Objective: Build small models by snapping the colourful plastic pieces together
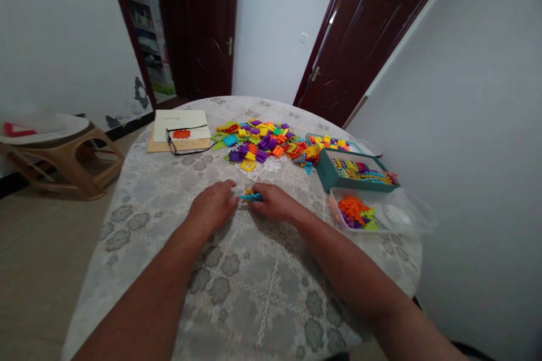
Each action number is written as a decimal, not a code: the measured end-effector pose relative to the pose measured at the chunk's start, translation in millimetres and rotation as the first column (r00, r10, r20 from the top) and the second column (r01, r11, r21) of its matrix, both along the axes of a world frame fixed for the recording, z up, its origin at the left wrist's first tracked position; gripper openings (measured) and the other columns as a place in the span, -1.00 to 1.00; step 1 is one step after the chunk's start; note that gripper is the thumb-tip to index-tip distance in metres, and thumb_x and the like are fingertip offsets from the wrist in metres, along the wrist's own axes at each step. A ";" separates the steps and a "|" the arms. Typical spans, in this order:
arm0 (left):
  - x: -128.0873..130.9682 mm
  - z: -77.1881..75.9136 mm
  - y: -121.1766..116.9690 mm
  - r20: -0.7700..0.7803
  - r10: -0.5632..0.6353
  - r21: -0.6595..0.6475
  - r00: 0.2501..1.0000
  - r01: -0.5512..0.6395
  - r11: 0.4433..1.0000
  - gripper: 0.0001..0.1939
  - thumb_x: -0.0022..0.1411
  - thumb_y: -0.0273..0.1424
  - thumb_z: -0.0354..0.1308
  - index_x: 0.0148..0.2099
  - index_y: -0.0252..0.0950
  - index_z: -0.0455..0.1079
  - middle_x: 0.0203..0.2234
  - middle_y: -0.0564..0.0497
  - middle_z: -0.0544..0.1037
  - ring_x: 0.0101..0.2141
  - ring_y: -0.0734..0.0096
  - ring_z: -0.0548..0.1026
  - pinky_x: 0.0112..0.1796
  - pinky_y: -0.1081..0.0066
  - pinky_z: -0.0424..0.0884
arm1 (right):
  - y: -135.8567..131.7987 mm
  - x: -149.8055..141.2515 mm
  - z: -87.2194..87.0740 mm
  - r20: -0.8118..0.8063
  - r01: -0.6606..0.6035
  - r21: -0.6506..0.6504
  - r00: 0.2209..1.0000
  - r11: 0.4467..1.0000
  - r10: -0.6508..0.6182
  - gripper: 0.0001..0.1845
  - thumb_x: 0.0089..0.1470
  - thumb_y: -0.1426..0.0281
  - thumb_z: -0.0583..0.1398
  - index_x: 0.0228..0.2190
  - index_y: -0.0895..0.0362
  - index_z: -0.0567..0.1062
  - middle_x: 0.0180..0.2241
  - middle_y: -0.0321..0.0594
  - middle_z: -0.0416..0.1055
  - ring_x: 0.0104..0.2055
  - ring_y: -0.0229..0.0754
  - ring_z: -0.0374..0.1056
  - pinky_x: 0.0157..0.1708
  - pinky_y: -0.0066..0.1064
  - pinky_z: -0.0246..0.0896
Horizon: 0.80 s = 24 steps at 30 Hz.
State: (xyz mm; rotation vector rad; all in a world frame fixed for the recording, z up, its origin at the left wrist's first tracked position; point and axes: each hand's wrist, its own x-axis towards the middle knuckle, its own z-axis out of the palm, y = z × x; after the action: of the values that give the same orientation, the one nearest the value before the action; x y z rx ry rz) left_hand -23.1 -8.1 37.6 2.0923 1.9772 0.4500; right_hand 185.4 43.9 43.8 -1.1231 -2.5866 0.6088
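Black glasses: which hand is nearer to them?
Left. The left hand is on the near side of the glasses; the right hand, holding a blue piece, is farther right.

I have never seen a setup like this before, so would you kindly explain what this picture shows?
This is bare-handed human work, with no machine; the single picture comes from a head-worn camera looking forward and down. The right hand holds a small blue-and-yellow plastic piece; the left hand is close by, though whether it touches the piece is too small to tell. On the grey floral tablecloth, beyond both hands, lies a pile of multicoloured plastic pieces. To the right stand a teal rectangular box and a clear plastic tub, both holding more pieces.
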 end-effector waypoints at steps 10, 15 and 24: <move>-6.5 -7.9 8.2 -0.072 -0.081 -0.024 0.994 0.079 0.997 -0.51 0.40 -0.21 0.00 0.23 -0.31 0.44 0.05 -0.25 0.60 0.00 -0.05 0.58 0.02 0.13 0.47 | -71.9 120.7 50.4 -0.075 0.364 0.077 0.931 0.928 -0.358 -0.76 0.25 0.22 0.22 -0.34 0.03 0.28 -0.40 -0.34 0.37 -0.35 -0.19 0.28 -0.33 -0.40 0.04; -0.1 -0.8 0.0 -0.127 -0.082 -0.019 0.988 0.080 0.997 -0.51 0.39 -0.26 0.01 0.25 -0.34 0.44 0.11 -0.27 0.56 0.09 -0.05 0.53 0.11 0.11 0.42 | -76.2 206.8 47.8 0.029 0.620 0.296 0.755 0.727 -0.656 -0.84 0.25 0.20 0.14 -0.28 0.02 0.34 -0.34 -0.16 0.48 -0.33 -0.06 0.38 -0.34 -0.32 0.12; 8.7 4.4 -7.1 -0.201 -0.047 -0.035 0.978 0.041 0.999 -0.60 0.40 -0.30 0.09 0.23 -0.25 0.44 0.08 -0.18 0.55 0.10 0.10 0.50 0.12 0.26 0.39 | -69.3 244.8 18.2 0.044 0.517 0.588 0.747 0.622 -0.663 -0.72 0.29 0.26 0.06 -0.14 0.13 0.48 -0.15 0.08 0.51 -0.05 0.14 0.44 0.02 -0.04 0.32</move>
State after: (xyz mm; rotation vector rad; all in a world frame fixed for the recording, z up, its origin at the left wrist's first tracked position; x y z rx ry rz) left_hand -14.4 -15.2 41.9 2.2357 2.0251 0.2044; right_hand 430.2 -25.3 62.0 -1.7815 -2.0954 -0.4422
